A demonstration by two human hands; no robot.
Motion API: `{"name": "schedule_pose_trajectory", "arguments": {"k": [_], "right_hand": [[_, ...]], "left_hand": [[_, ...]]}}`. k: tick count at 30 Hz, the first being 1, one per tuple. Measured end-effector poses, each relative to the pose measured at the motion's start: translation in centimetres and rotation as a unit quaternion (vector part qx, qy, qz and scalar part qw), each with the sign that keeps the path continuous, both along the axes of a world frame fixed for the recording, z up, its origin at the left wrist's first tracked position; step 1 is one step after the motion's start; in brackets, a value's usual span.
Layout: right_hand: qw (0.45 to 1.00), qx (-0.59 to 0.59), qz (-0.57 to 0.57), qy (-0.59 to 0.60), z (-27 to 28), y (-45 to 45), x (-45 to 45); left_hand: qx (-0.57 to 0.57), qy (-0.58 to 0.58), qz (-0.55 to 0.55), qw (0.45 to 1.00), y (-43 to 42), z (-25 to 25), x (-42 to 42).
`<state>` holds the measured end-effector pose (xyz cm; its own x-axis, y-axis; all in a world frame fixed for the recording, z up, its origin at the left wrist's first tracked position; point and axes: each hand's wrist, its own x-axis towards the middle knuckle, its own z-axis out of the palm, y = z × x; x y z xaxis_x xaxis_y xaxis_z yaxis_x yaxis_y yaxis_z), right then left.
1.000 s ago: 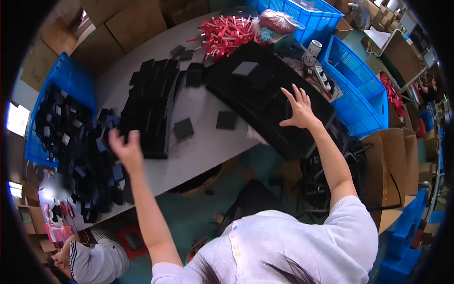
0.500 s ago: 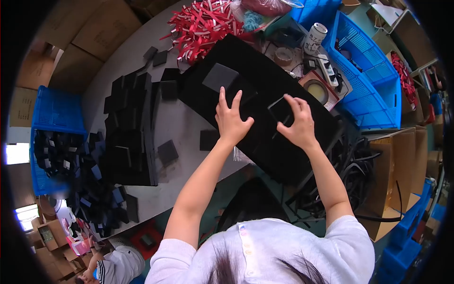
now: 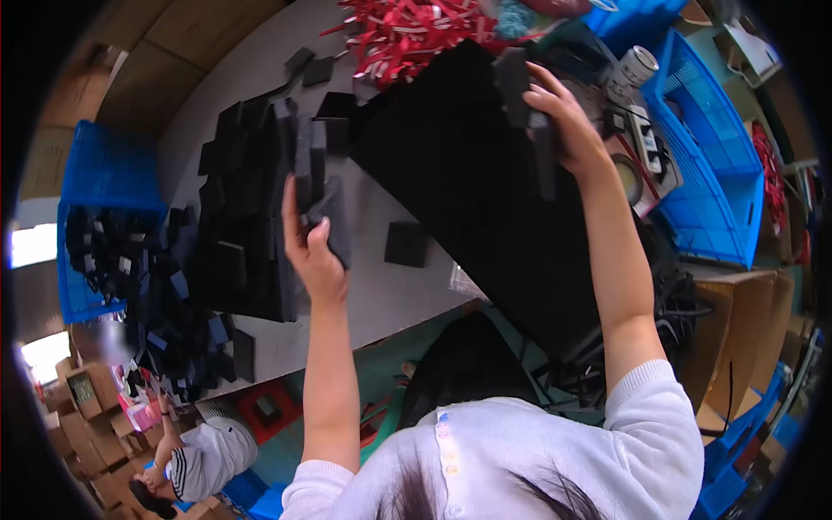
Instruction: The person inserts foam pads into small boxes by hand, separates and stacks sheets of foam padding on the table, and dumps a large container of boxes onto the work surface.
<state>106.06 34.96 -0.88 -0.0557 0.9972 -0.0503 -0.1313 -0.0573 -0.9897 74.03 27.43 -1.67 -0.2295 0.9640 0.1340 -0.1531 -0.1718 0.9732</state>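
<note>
Holding dark blocks [image 3: 310,160] — our left hand [image 3: 319,264] parting thumb and finger, our right hand [image 3: 574,134] curling fingers above a black panel [image 3: 468,182].

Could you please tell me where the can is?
The can is at the head view's upper right, just above the white power strip, beside the blue crate.

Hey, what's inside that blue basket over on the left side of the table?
The blue basket holds a jumbled heap of small dark pieces, a few showing paler faces. The heap covers the bottom, so whatever lies underneath can't be seen.
</note>
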Motion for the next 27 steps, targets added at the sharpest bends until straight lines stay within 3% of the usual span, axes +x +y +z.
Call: {"name": "schedule_pose_trajectory", "arguments": {"k": [1,3,5,13,16,18,19,22,23,24,25,27], "right_hand": [[1.000,0.017,-0.002,-0.004,0.2,-0.2,-0.3],[0.999,-0.011,0.009,0.037,1.7,-1.5,-2.4],[0.993,-0.046,0.088,0.071,1.0,-1.9,-4.0],[0.946,-0.053,0.296,0.120,2.5,-3.0,-24.6],[0.925,-0.092,0.338,0.145,1.9,-2.6,-35.9],[0.923,-0.121,0.355,0.086,3.1,-2.0,-45.7],[0.917,-0.083,0.380,0.085,2.5,-1.4,-50.8],[0.964,0.004,0.254,-0.085,-3.5,0.9,-66.0],[0.962,0.022,0.158,-0.221,-4.4,1.0,-69.8],[0.949,0.041,0.135,-0.283,-4.4,-0.3,-70.9],[0.948,0.081,0.140,-0.275,-4.1,-0.5,-71.5],[0.945,0.250,0.039,-0.209,-5.5,-2.4,-70.9]], "left_hand": [[0.087,0.128,0.037,0.987,-0.2,0.3,-2.2],[0.121,0.327,0.065,0.935,-2.9,2.7,-5.0],[0.199,0.486,0.090,0.846,-5.3,4.2,-8.1],[0.203,0.552,0.157,0.793,-13.5,5.1,-17.5],[0.122,0.576,0.177,0.788,-13.7,4.1,-24.1],[0.114,0.534,0.229,0.806,-11.1,2.7,-30.3],[0.115,0.600,0.256,0.749,-9.6,1.8,-34.2],[0.112,0.657,0.253,0.701,-5.0,-3.5,-47.9],[0.045,0.686,0.237,0.687,-3.5,-6.6,-53.4],[-0.054,0.701,0.257,0.663,-2.6,-9.3,-57.6],[-0.110,0.708,0.231,0.658,-2.5,-9.2,-59.4],[-0.038,0.730,0.206,0.651,-3.8,-9.4,-61.0]]}}
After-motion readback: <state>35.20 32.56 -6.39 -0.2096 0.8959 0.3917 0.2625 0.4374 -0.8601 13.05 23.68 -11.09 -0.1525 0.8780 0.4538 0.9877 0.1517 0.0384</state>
